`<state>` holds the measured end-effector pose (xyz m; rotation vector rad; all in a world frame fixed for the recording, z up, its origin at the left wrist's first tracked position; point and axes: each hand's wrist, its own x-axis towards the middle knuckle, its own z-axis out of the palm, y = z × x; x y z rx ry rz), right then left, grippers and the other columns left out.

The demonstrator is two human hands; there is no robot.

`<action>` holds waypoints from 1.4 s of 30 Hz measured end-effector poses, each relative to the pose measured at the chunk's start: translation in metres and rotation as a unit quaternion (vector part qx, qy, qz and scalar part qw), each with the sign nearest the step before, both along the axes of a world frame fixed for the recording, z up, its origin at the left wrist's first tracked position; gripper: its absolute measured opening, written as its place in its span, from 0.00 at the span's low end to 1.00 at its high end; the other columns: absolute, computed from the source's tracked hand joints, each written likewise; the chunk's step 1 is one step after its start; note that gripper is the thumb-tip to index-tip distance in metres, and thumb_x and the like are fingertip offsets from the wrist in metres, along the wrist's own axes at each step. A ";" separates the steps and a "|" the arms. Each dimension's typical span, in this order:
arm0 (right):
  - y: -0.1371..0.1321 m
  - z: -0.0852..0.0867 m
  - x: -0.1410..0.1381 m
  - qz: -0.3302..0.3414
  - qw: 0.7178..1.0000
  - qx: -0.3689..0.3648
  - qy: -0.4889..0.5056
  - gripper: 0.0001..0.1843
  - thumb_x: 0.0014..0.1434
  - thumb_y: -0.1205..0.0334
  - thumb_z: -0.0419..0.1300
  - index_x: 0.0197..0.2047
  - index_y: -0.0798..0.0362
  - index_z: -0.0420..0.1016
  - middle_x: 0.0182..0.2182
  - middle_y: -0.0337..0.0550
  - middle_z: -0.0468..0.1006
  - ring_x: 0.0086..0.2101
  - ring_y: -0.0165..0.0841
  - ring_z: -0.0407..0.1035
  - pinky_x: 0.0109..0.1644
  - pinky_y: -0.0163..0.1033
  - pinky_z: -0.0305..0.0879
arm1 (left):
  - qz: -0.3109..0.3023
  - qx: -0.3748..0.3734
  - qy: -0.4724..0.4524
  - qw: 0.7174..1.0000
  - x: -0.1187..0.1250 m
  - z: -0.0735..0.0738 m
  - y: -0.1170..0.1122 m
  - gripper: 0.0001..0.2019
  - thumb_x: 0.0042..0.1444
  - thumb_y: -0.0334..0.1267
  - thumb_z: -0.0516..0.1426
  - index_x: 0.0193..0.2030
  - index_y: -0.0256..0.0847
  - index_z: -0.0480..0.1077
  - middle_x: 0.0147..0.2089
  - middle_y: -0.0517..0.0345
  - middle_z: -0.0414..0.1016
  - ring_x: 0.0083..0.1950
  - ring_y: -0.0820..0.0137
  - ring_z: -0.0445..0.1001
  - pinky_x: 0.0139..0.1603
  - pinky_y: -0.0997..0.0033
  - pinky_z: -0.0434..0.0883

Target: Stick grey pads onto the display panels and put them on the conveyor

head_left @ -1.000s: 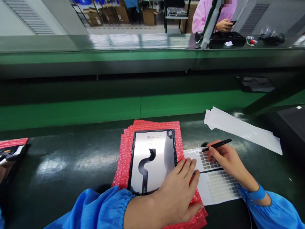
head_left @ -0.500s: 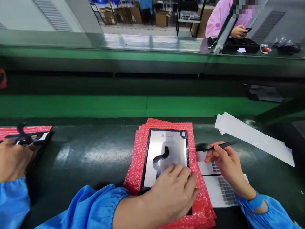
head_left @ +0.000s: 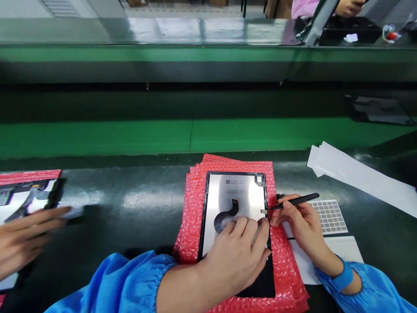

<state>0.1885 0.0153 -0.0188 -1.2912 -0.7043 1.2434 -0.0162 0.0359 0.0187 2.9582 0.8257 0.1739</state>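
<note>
A silver display panel (head_left: 239, 191) with a black curved flex cable (head_left: 228, 213) lies on a stack of red bubble wrap (head_left: 192, 208). My left hand (head_left: 234, 256) lies flat on the panel's lower half, fingers spread, holding nothing. My right hand (head_left: 301, 226) pinches black tweezers (head_left: 296, 201). Their tip touches the panel's right edge, with a small pale piece at the tip. A sheet of small grey stickers (head_left: 329, 215) lies just right of my right hand.
White paper strips (head_left: 358, 176) lie at the right. At the left, another person's blurred hand (head_left: 26, 237) is beside a second panel (head_left: 29, 198) on red wrap. A green conveyor (head_left: 130, 134) runs behind. A black tray (head_left: 352, 30) sits on the far bench.
My right hand has moved the tweezers from the sticker sheet left to the panel's right edge. My left hand has slid further onto the panel. The other person's hand has come in at the left.
</note>
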 end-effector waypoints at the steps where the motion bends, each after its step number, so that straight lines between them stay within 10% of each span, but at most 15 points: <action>1: 0.000 0.000 0.000 0.003 1.000 0.001 -0.001 0.16 0.64 0.45 0.70 0.43 0.49 0.78 0.25 0.39 0.83 0.22 0.36 0.80 0.27 0.39 0.80 | 0.000 0.000 -0.004 1.000 0.000 0.001 0.000 0.25 0.74 0.44 0.47 0.67 0.27 0.66 0.50 0.42 0.76 0.49 0.53 0.76 0.45 0.56 0.76; 42: 0.001 0.003 0.003 -0.002 1.000 -0.004 -0.016 0.17 0.66 0.44 0.68 0.44 0.49 0.78 0.26 0.40 0.84 0.23 0.37 0.81 0.26 0.41 0.80 | 0.002 -0.040 -0.007 0.999 0.006 0.008 0.008 0.27 0.72 0.39 0.45 0.69 0.22 0.63 0.48 0.41 0.76 0.46 0.53 0.77 0.40 0.57 0.79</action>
